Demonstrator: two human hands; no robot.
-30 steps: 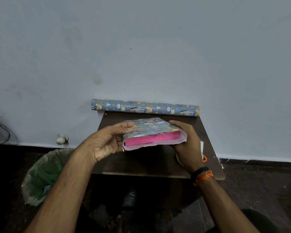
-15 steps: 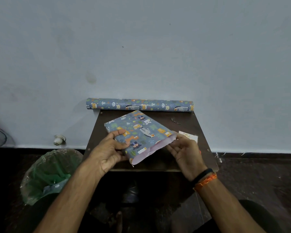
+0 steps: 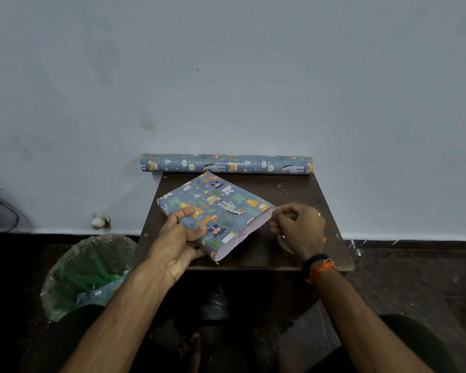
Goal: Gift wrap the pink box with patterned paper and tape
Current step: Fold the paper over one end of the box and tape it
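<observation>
The box [image 3: 215, 205] lies flat and turned diagonally on the small dark table [image 3: 301, 195], covered in blue paper with cartoon animals; no pink shows. Its near right end is an open paper sleeve [image 3: 242, 232] with a pale inner side. My left hand [image 3: 180, 238] grips the box's near left edge, thumb on top. My right hand [image 3: 297, 227] pinches the far corner of that open paper end between thumb and fingers. A tape roll [image 3: 283, 242] lies partly hidden under my right hand.
The roll of matching patterned paper [image 3: 226, 164] lies along the table's back edge against the wall. A bin lined with a green bag [image 3: 89, 273] stands on the floor left of the table. A small scrap [image 3: 283, 188] lies at the table's back right.
The box went from tilted up with its pink end showing to lying flat and diagonal. My right hand moved from the box's right side to pinching the open paper end's corner.
</observation>
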